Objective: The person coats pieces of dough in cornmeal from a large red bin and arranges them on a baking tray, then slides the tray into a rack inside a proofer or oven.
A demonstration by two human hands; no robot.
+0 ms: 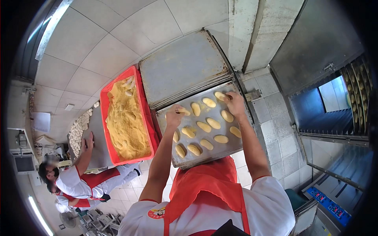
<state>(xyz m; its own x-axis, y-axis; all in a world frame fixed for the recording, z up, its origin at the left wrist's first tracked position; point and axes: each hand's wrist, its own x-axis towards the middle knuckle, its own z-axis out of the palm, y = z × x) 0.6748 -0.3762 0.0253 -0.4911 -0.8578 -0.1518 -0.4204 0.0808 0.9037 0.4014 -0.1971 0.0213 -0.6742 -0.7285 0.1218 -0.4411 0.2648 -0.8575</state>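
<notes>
Under both hands' fingers (232, 98), breaded dough pieces (221, 96) on tray (236, 147)

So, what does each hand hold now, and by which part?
The right hand grips a pale crumb-coated oval dough piece by its end, over the grey metal baking tray. The left hand pinches a similar piece; which part cannot be told.

Dull, scuffed metal baking tray (236, 147) under matt, crumb-coated dough pieces (204, 126). Glossy red plastic tub (105, 118) of coarse yellow breadcrumbs (125, 122). Red cloth apron (208, 185).
</notes>
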